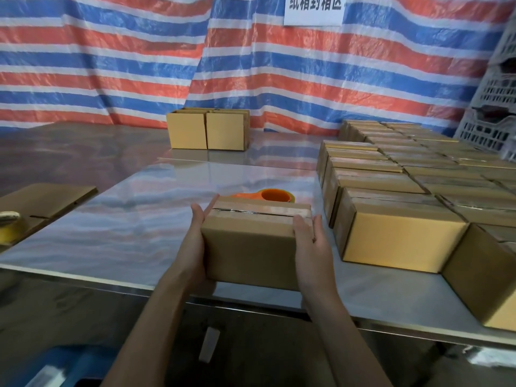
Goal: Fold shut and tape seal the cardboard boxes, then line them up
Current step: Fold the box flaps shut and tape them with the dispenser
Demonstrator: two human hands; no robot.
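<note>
Holding stage: one box is clamped between the left hand and the right hand. Palms are pressed on its two ends and fingers are kept straight. It is at the near edge of the table; whether it is lifted or resting cannot be told. Flaps are folded shut and a tape strip is laid along the top seam, so this box is judged sealed, with only placing left. Many sealed boxes are lined up in rows just to the right. Two more boxes are stood at the far side; their seal state cannot be seen. Flat cardboard is stacked at the left, likely unbuilt stock. An orange tape dispenser is parked just behind the held box. The path to the rows is not seen to be blocked.
</note>
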